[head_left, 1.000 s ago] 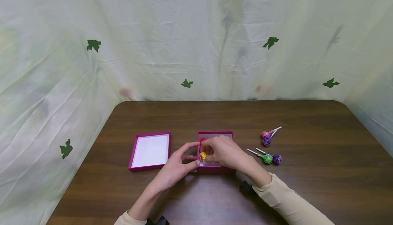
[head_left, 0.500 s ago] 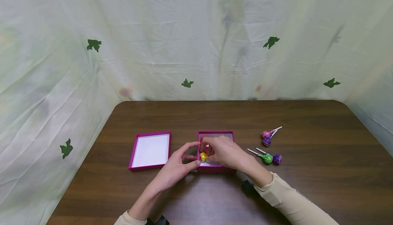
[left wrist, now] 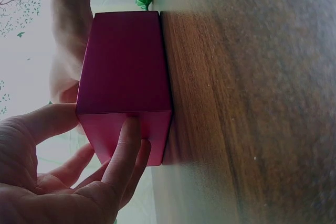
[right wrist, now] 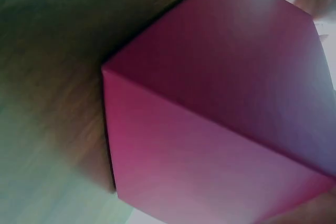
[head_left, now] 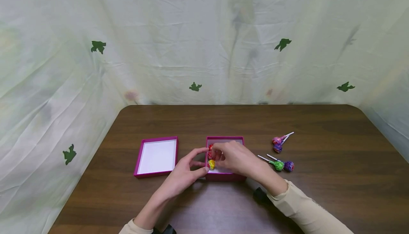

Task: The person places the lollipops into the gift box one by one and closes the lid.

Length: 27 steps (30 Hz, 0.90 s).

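A magenta box [head_left: 226, 177] stands near the middle of the table, its top uncovered. Inside, a red-wrapped lollipop [head_left: 210, 147] and a yellow-and-red one [head_left: 211, 164] lie against the left wall. My left hand [head_left: 183, 175] rests on that side of the box, thumb near the front corner. In the left wrist view its fingers [left wrist: 126, 142] lie nearly straight on the box wall. My right hand [head_left: 234, 160] reaches down into the box with bent fingers, right beside the lollipops. Its fingertips are partly hidden, and I cannot tell whether they pinch a lollipop.
A magenta lid [head_left: 158, 157] lies to the left, white inside facing up. On the right are a pink lollipop [head_left: 276, 140], a purple one [head_left: 277, 148], a green one [head_left: 279, 165] and another purple one [head_left: 289, 166]. A patterned curtain [head_left: 204, 42] hangs behind the table.
My right hand has shifted slightly to the right inside the box, uncovering more of the red and yellow lollipops. My left hand stays at the box's side.
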Each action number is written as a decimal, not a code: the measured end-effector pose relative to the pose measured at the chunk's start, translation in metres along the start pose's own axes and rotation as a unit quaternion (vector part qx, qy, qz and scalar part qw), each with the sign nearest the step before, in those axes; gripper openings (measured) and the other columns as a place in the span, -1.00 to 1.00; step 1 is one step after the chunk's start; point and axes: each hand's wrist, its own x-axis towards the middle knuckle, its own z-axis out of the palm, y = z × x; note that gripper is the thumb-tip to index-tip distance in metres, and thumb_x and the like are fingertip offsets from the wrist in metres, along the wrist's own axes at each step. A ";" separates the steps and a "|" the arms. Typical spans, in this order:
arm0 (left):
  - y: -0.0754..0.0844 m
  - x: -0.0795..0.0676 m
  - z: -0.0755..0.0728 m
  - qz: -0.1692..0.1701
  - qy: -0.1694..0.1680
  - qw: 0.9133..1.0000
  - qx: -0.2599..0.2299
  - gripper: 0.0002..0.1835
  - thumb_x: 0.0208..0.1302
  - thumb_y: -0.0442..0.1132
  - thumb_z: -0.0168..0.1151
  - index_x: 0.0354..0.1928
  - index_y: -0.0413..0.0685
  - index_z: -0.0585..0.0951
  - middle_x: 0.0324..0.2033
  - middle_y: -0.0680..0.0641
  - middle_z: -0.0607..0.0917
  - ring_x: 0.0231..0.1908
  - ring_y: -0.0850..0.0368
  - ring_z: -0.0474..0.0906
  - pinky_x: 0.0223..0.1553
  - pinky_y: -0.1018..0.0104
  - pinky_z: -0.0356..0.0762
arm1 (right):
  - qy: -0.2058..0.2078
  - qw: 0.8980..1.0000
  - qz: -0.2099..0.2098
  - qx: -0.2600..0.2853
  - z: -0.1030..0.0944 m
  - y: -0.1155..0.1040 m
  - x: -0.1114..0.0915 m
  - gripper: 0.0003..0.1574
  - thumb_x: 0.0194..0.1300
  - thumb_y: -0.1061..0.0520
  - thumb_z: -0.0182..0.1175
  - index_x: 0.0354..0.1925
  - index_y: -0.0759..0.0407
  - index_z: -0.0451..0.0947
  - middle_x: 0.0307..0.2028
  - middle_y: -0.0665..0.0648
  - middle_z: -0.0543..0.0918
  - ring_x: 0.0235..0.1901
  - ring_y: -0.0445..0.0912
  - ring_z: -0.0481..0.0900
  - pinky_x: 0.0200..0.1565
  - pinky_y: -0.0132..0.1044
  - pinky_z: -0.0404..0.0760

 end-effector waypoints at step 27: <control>0.001 0.000 0.001 -0.005 0.012 1.000 0.010 -0.41 0.24 -0.26 0.35 0.32 0.11 0.45 0.27 -0.11 0.44 0.07 -0.04 0.55 -0.15 0.18 0.55 | 0.115 0.990 0.015 0.086 -0.059 0.038 -0.079 -0.62 0.22 0.21 0.38 0.00 -0.07 0.61 -0.10 -0.13 0.66 -0.19 -0.21 0.63 -0.12 -0.12 0.63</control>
